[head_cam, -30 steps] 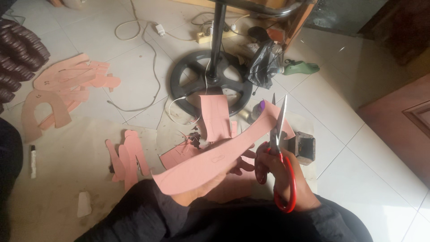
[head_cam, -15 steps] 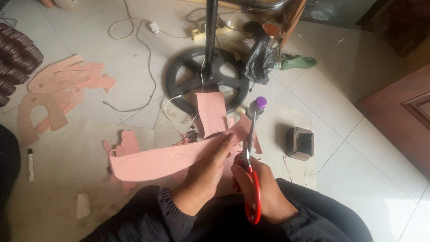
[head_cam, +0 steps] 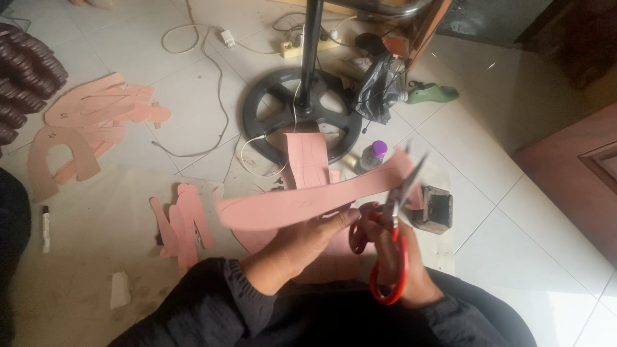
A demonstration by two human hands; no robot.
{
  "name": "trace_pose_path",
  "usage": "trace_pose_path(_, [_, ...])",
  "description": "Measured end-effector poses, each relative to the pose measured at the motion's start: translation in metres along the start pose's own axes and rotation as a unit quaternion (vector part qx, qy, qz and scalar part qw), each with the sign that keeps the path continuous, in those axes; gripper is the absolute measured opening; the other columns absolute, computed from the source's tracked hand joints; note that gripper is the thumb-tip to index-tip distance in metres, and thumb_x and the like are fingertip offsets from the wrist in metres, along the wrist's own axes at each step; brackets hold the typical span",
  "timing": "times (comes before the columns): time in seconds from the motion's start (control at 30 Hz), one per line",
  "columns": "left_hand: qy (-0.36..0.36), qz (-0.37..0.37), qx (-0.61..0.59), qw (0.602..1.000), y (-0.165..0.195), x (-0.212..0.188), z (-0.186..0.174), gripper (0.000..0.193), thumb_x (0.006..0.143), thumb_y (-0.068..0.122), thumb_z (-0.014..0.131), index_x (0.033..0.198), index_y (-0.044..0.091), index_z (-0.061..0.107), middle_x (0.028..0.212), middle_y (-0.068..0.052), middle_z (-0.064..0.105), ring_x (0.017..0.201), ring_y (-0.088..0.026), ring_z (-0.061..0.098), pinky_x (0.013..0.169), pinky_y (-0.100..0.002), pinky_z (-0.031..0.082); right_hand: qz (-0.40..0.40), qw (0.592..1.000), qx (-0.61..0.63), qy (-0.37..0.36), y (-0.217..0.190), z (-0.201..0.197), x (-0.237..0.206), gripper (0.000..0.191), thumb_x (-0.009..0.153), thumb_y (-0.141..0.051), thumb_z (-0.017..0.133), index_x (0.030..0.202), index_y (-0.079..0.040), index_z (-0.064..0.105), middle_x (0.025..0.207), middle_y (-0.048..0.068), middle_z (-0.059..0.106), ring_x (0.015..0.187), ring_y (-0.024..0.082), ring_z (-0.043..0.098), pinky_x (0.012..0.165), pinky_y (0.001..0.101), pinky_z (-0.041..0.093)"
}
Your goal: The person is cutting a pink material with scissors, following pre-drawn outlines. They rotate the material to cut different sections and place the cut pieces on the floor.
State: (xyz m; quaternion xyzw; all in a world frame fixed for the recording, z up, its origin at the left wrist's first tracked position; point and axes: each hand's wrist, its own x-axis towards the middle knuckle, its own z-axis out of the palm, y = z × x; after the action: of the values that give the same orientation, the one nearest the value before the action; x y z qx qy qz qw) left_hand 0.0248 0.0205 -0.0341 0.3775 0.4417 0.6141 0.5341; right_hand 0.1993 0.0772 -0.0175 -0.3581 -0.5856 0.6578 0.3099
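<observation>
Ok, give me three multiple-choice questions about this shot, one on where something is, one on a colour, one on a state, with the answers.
1. Where does the small bottle with the purple cap stand?
A. On the floor beside the black round fan base
B. In the left hand
C. Inside the dark square box

2. What colour are the scissors' handles?
A. Blue
B. Red
C. Yellow

3. What is the left hand doing?
A. Resting empty on the floor
B. Holding the long pink strip
C. Gripping a white cable

Answers:
1 A, the bottle stands on the tiles at the base's right edge.
2 B, the loops around the right hand fingers are red.
3 B, its fingers pinch the strip from below.
</observation>
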Motion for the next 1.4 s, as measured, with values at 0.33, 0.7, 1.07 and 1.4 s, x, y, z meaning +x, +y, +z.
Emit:
trace_pose_path(0.33, [0.128,-0.075,-0.228,0.962,0.022,0.04,-0.105,0.048,0.091,0.042,0.059,0.128,0.013,0.065,0.122,-0.004,0.068,0.111,-0.018,0.062,0.097,-0.036,0.045,-0.056,0.994,-0.024,0.086,-0.019,-0.035,0.005,0.03,0.099,-0.018,0.04,0.095,0.005,0.059,0.088,0.015,0.063,0.081,0.023,0.06,0.079,0.0371,0.047])
trace_pose_path(0.7, [0.084,-0.029,-0.299,0.95,0.039,0.029,-0.11,0.062,0.092,0.052,0.052,0.131,0.006,0.064,0.126,-0.014,0.068,0.133,-0.029,0.057,0.115,-0.045,0.039,-0.046,0.998,-0.033,0.039,-0.025,-0.018,0.002,0.027,0.096,-0.018,0.042,0.092,0.003,0.059,0.082,0.014,0.064,0.075,0.023,0.064,0.075,0.0373,0.053])
trace_pose_path(1.07, [0.062,-0.018,-0.308,0.949,0.041,0.029,-0.096,0.071,0.092,0.056,0.05,0.143,0.007,0.055,0.134,-0.015,0.06,0.134,-0.029,0.054,0.112,-0.045,0.04,-0.04,0.997,-0.057,0.013,-0.017,-0.026,0.005,0.029,0.098,-0.016,0.044,0.086,0.005,0.06,0.081,0.013,0.064,0.075,0.021,0.062,0.074,0.0363,0.052])
trace_pose_path(1.4, [0.038,-0.014,-0.314,0.949,0.044,0.029,-0.095,0.073,0.074,0.022,0.045,0.145,0.004,0.053,0.137,-0.017,0.06,0.134,-0.029,0.056,0.11,-0.047,0.044,-0.041,0.997,-0.062,0.006,-0.011,-0.027,0.007,0.028,0.098,-0.014,0.045,0.084,0.005,0.06,0.081,0.013,0.063,0.075,0.021,0.063,0.075,0.0356,0.053])
